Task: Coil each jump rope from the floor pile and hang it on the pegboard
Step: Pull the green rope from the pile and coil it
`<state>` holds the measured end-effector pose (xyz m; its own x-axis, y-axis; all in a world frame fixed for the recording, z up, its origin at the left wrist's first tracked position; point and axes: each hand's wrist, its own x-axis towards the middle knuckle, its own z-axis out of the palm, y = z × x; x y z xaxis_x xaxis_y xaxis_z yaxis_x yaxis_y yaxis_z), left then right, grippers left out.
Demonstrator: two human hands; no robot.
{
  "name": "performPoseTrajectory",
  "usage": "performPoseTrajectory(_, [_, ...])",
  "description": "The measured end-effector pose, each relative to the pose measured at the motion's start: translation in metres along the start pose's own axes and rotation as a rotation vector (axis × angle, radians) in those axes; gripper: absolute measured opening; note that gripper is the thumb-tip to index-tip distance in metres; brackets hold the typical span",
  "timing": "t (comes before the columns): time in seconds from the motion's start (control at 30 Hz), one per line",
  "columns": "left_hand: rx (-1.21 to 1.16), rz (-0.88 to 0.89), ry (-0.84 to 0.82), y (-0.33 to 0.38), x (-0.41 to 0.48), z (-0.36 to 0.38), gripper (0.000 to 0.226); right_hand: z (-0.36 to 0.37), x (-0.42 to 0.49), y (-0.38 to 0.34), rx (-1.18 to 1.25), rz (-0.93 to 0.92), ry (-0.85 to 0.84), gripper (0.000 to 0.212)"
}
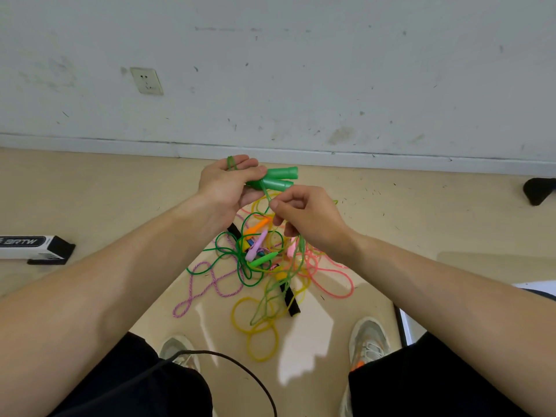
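The left hand (225, 188) is raised in front of the person, its forearm reaching in from the lower left. Its fingers are curled round two green handles (275, 178), which lie side by side and stick out to the right past the fingertips. A turn of the translucent green cord (231, 162) passes over its upper fingers.

The right hand (304, 218) is just beside it and a little lower, with its forearm coming in from the lower right. It pinches the same cord between thumb and forefinger just below the handles, and its other fingers are curled under. From this hand the cord drops in long slack loops to the floor (90, 191).

Directly beneath both hands lies the pile (261, 254), a tangle of ropes in dark green, yellow, pink and purple-and-white, with orange, lilac, pink and black handles mixed in. It sits between the wall and the person's two shoes (368, 341).

Well off to the left, a white and black box (30, 245) lies on the floor. Its lettering reads "BRTW", with whatever comes before it cut off at the picture's edge.
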<state>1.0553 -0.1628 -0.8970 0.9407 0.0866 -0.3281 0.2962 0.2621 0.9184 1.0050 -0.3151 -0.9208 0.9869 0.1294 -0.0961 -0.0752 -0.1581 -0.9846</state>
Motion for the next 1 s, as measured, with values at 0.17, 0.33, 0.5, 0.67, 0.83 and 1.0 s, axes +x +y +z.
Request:
performPoseTrajectory(0.17, [-0.059,-0.034,-0.050,0.004,-0.001,0.000,0.042,0.006,-0.004,0.009,0.028,0.044,-0.074,0.026])
performPoseTrajectory(0.33, [0.165,-0.045,-0.388,0.021,-0.006,-0.008,0.032,-0.017,0.009,0.011,-0.168,0.089,-0.172,0.032])
performPoseTrajectory(0.5, [0.495,0.082,-0.454,0.023,-0.010,-0.014,0.037,-0.038,0.020,0.002,-0.213,0.077,-0.165,0.031])
performPoseTrajectory(0.67, [0.715,0.219,-0.476,0.018,-0.009,-0.012,0.040,-0.043,0.022,-0.008,-0.126,0.131,-0.151,0.017])
performPoseTrajectory(0.83, [0.878,0.373,-0.510,0.006,-0.008,-0.008,0.039,-0.034,0.018,-0.015,0.001,0.223,-0.104,0.016])
performPoseTrajectory(1.0, [0.800,0.510,-0.345,-0.007,-0.002,-0.006,0.043,-0.022,0.014,-0.018,0.304,0.333,0.049,0.016])
